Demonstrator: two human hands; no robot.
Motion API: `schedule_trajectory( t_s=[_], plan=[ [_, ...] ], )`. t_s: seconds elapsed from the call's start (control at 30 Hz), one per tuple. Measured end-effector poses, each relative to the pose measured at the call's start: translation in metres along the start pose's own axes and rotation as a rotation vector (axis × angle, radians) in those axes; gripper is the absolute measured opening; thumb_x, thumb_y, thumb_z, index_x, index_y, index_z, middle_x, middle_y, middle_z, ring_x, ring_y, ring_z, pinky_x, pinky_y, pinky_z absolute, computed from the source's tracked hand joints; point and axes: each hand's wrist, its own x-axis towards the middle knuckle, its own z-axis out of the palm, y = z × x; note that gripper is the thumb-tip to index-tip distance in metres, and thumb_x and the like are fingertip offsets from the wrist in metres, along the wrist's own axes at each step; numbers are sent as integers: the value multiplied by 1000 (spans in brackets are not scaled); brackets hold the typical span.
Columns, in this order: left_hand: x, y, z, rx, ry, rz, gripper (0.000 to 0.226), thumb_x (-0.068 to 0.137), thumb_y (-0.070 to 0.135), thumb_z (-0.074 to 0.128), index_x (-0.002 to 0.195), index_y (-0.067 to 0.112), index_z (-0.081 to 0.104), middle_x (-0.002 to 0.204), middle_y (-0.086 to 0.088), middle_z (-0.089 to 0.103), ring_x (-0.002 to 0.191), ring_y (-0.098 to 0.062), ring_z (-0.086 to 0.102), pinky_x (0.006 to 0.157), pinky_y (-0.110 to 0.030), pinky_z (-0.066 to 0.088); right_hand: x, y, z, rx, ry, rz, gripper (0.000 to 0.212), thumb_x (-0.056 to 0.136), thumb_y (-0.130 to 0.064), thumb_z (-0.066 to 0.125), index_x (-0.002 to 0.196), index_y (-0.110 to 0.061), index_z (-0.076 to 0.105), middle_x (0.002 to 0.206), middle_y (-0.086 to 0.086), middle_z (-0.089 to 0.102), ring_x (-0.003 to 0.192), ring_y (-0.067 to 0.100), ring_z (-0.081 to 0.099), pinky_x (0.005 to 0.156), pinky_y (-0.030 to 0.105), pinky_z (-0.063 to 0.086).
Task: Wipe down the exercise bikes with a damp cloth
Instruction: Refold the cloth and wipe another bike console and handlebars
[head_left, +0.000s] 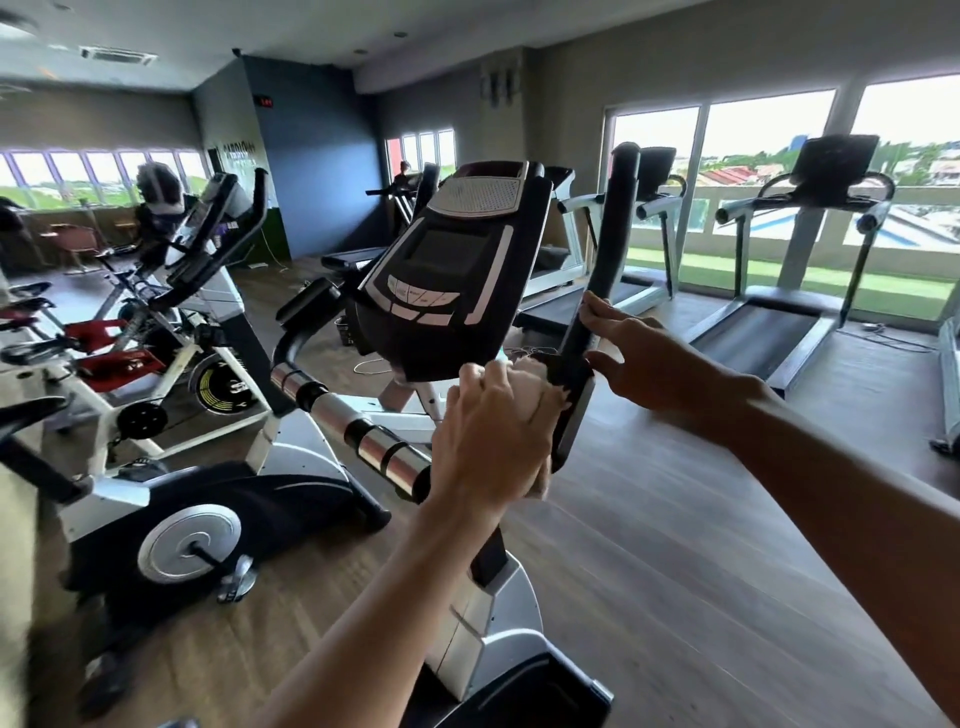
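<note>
White cloth (535, 395) bunched in the left hand (488, 436), fingers curled round it and pressing it onto the handlebar joint just under the console's (452, 275) bottom edge, at about 6 o'clock of the console. Right hand (639, 358) sits at 3 o'clock of the cloth; its fingers are fairly straight, with fingertips and thumb touching the black upright handle (602, 270), a light pinch at most, not wrapped round it. That handle rises toward 12 o'clock, right of the console. Both forearms are bare, coming in from 5 and 6 o'clock. Chrome grip sections on the left handlebar (358, 431) run out toward 9 o'clock of the left hand. The exercise bike (498, 613) fills frame centre, its post going down to 6 o'clock. More bikes (171, 291) at 9 o'clock, treadmills (810, 270) at 2 o'clock by the windows (769, 130). Wood-look floor (701, 571).
</note>
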Motion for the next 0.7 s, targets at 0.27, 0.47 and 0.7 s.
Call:
schedule_trajectory(
  t_s=[0.27, 0.47, 0.7],
  plan=[
    [-16, -50, -3, 147, -61, -116, 77, 97, 71, 16, 125, 8, 52, 134, -16, 51, 130, -29, 42, 111, -46, 37, -12, -74, 11, 125, 61, 39, 24, 97, -27, 52, 113, -14, 66, 111, 5, 69, 104, 22, 64, 99, 45, 50],
    [-23, -69, 6, 4, 104, 308, 54, 105, 47, 31, 147, 14, 41, 144, -10, 49, 135, -27, 44, 113, -44, 37, -23, -94, 44, -237, 147, 37, 42, 103, -39, 37, 141, -25, 50, 149, -7, 48, 143, 15, 36, 123, 45, 1],
    [-22, -90, -5, 234, -41, 350, 57, 106, 43, 23, 115, 10, 69, 115, -7, 70, 116, -25, 57, 106, -43, 40, -28, -100, 49, -249, 100, 165, 50, 106, -41, 32, 155, -29, 33, 165, -10, 22, 154, 10, 10, 122, 40, -11]
  ],
)
